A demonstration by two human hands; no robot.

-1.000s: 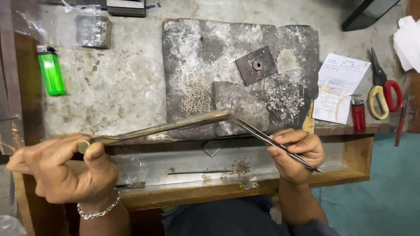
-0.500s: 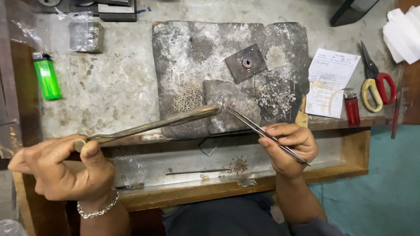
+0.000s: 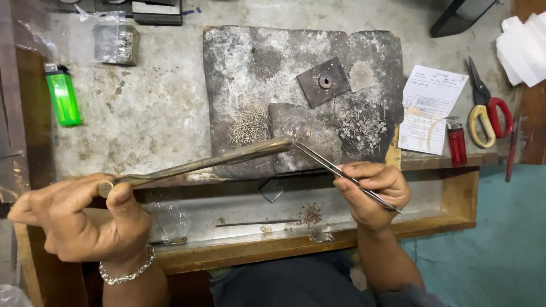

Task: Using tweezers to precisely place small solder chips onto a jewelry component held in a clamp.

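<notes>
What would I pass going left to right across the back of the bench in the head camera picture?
Green lighter → plastic bag → grey block → paper slip → red lighter → scissors → white cloth.

Green lighter (image 3: 63,98), red lighter (image 3: 456,144), scissors (image 3: 486,113), paper slip (image 3: 430,107) nr bench edge.

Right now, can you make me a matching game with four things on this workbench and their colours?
Things:
1. lighter at the left
2. small lighter beside the paper slip
3. scissors, their handles
4. long tube in the left hand

Colours:
a. red and yellow
b. brassy metal
c. bright green
d. red

Pairs: 1-c, 2-d, 3-a, 4-b
</notes>
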